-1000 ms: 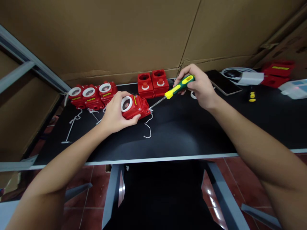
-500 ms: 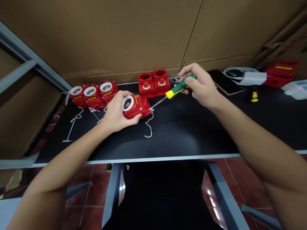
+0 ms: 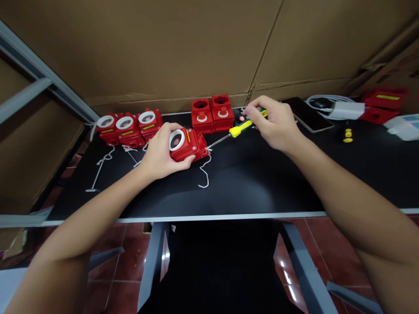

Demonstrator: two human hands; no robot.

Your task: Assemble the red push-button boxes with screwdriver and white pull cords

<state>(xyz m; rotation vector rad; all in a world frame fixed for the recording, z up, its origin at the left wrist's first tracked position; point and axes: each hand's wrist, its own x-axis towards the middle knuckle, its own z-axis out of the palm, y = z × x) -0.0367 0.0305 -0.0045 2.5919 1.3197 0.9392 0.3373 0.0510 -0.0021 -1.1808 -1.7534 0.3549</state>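
My left hand (image 3: 162, 155) is closed around a red box (image 3: 188, 146) with a white ring on its face, tilted on the black table. In my right hand (image 3: 275, 124) is a screwdriver (image 3: 240, 128) with a yellow and green handle, its fingers wrapped about the handle's end. The screwdriver's shaft reaches down-left to the right end of the red box, where a white string (image 3: 206, 172) is attached and trails onto the table. Whether the tip sits in a screw is too small to tell.
Three similar red boxes (image 3: 127, 128) with white rings stand at the left, strings trailing. Two red boxes with round buttons (image 3: 212, 115) stand at the back. At right lie a phone (image 3: 307, 114), a white charger with cable (image 3: 347, 109), a yellow-black piece (image 3: 348, 134) and more red parts (image 3: 382, 104).
The screwdriver handle has turned, showing more yellow now, and my right hand's fingers have shifted on it. My left hand still grips the red box in nearly the same place.
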